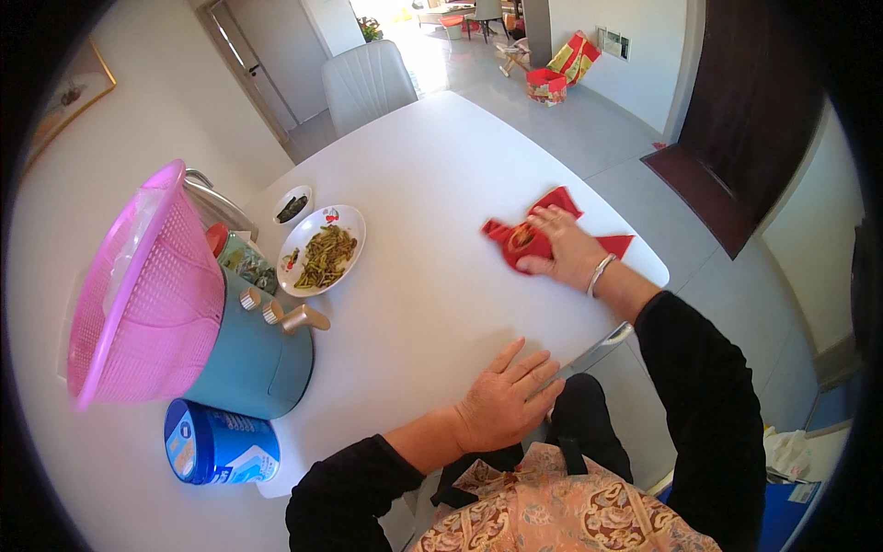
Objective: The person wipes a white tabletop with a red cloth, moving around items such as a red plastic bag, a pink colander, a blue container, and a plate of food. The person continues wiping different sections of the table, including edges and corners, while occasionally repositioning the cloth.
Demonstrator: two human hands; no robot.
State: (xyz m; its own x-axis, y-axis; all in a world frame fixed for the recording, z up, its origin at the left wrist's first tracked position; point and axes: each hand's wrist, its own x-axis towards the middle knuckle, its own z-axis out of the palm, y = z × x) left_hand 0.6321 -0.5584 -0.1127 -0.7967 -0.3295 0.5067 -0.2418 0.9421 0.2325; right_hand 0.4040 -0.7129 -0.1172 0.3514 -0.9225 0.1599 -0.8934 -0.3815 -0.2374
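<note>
My right hand (562,252), with a silver bangle at the wrist, presses down on a crumpled red cloth (528,241) near the right edge of the white table (428,276). Yellowish patterning shows on the cloth beside my fingers, and part of it is covered by the hand. My left hand (510,397) lies at the table's near edge with its fingers spread and nothing in it. Left of centre, an oval plate (357,238) holds cooked green food, and a small white dish (277,207) with dark green food stands behind it.
At the left, a pink plastic basket (148,297) rests tilted on a teal appliance (265,372) with metallic knobs. A jar with a red lid (247,262) and a blue canister (227,445) stand nearby. A grey chair (369,83) is at the far side.
</note>
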